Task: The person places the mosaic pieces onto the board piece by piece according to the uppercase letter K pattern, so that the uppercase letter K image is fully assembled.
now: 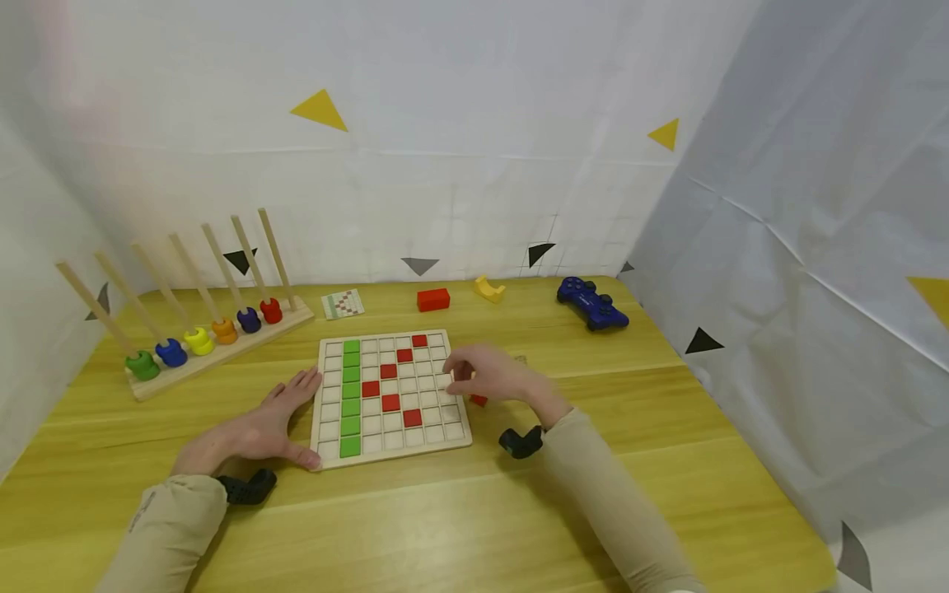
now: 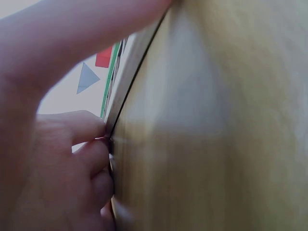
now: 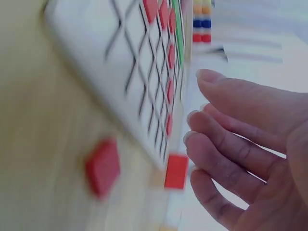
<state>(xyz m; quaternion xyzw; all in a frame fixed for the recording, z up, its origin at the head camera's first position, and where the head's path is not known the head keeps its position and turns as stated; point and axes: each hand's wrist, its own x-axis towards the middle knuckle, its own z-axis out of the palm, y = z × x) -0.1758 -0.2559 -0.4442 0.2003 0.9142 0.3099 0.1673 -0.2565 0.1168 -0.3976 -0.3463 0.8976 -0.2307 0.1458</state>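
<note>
Item one: my left hand (image 1: 255, 428), flat on the table (image 1: 460, 527), fingers straight against the left edge of the wooden grid board (image 1: 390, 399), thumb at its near-left corner.

Item two: my right hand (image 1: 493, 375), hovering over the board's right edge, fingers loosely bent, holding nothing.

Item three: the board, centre of the table, bearing a green column (image 1: 351, 397) and scattered red tiles (image 1: 390, 403).

Item four: a loose red tile (image 3: 102, 166) on the table just beside the board's right edge, under my right hand.

Item five: peg rack with coloured rings (image 1: 200, 339), far left; blue game controller (image 1: 593, 303), far right.
</note>
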